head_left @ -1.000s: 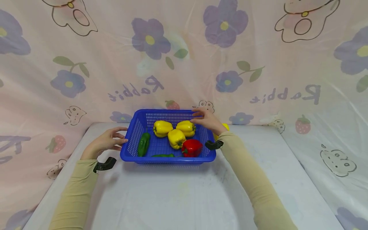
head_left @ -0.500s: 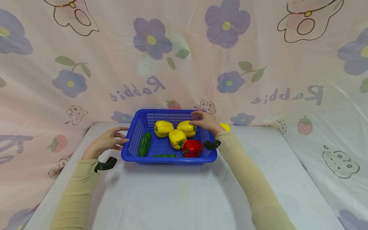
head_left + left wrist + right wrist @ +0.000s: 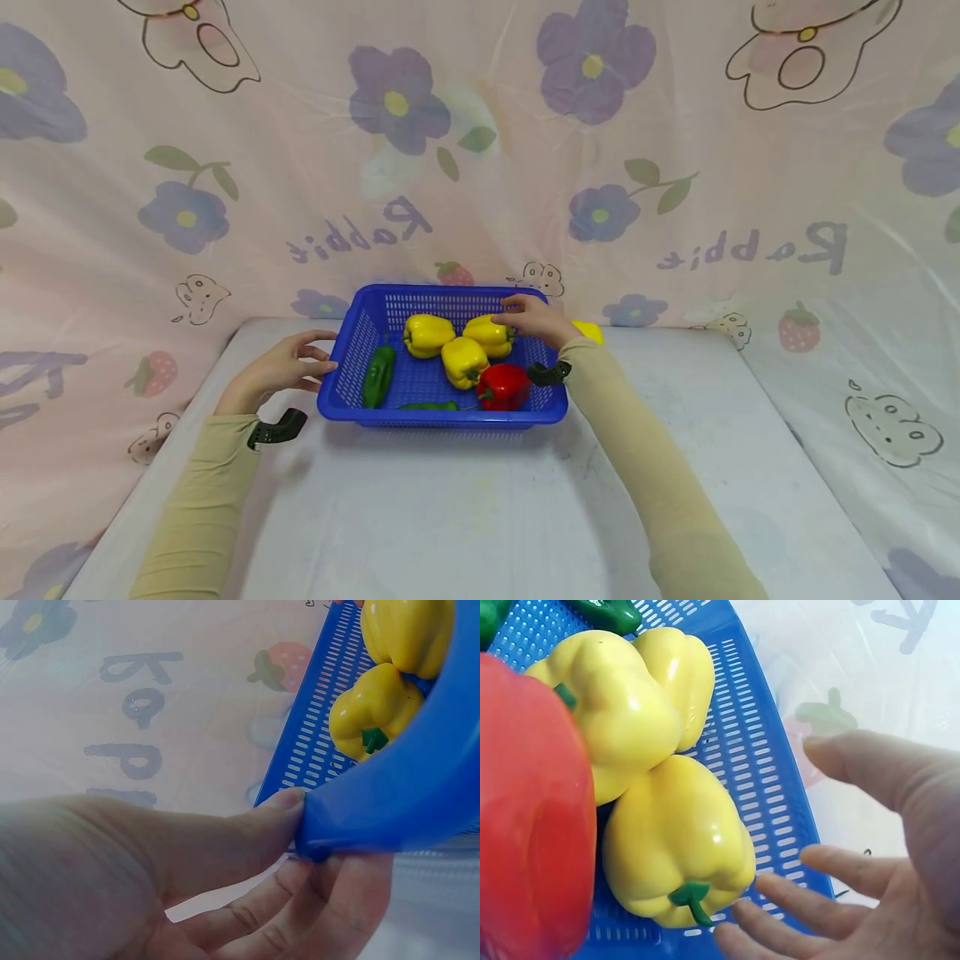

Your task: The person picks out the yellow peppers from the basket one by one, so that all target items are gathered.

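Note:
A blue plastic basket (image 3: 442, 416) with slotted walls stands on the table. Inside lie three yellow bell peppers (image 3: 429, 335), a red bell pepper (image 3: 503, 387) and two long green peppers (image 3: 378, 377). My left hand (image 3: 281, 364) pinches the basket's left rim, thumb on top and fingers beneath, as the left wrist view shows. Over the right rear part of the basket hovers my right hand (image 3: 540, 319), fingers spread and holding nothing. In the right wrist view its fingertips are near the green stem of one yellow bell pepper (image 3: 679, 847), apparently without touching it.
A yellow object (image 3: 588, 332) sits outside the basket on the right, mostly hidden behind the right wrist. The white-covered table (image 3: 450, 517) extends in front. A printed curtain (image 3: 480, 167) hangs close behind the basket and along both sides.
My right hand has dropped slightly over the basket's right rear part, and its forearm has shifted a little left. The left hand keeps its hold on the rim. The peppers lie as before.

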`<move>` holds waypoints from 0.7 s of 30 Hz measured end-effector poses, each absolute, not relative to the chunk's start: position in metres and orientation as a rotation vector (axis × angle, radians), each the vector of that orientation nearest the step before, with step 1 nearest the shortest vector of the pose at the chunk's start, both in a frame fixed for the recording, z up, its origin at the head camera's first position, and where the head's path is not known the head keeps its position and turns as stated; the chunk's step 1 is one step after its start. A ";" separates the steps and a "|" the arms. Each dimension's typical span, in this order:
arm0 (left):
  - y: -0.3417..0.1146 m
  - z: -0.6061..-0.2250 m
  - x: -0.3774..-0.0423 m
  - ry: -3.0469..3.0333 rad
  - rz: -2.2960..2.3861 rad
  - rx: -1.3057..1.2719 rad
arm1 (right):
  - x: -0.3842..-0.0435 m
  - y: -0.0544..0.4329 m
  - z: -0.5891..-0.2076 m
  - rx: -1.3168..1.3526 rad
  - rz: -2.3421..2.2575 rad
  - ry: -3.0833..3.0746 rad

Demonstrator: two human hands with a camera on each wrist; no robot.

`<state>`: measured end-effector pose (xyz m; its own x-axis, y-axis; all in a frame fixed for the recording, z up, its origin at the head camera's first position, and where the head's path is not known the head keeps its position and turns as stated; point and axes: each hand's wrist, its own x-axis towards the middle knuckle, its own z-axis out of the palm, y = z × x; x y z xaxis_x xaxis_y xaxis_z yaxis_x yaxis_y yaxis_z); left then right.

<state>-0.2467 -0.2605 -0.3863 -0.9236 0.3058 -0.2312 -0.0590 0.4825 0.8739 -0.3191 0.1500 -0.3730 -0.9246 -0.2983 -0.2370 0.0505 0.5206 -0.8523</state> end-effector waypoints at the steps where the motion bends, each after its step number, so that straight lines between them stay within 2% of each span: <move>1: -0.261 -0.386 -0.247 2.376 1.423 0.209 | -0.319 0.150 -0.373 -0.193 -1.363 2.409; 21: -0.259 -0.385 -0.246 2.367 1.432 0.218 | -0.325 0.142 -0.373 0.030 -1.312 2.329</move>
